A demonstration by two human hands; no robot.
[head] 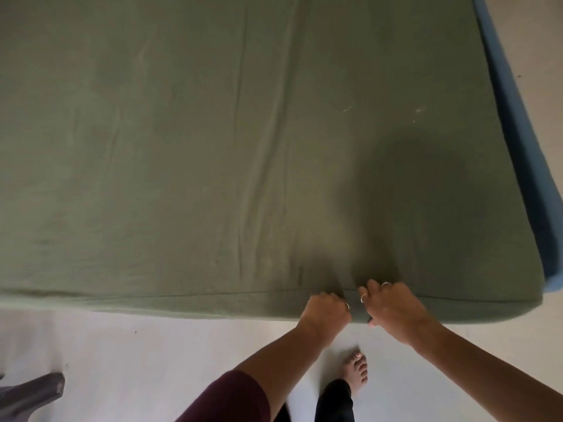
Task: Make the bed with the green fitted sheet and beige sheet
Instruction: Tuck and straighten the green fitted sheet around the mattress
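While both hands grip the near edge of the green fitted sheet (213,147), fingers curled into the fabric, the bed stretches away from them. The left hand (324,310) and right hand (393,309) sit side by side, almost touching, nearer the right corner. No beige sheet is in view.

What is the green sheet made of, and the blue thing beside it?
The green fitted sheet looks like soft matte woven cloth, maybe cotton: it creases where both hands pull. The blue bed edge seems fabric-covered padding, dull and rounded, but that is uncertain.
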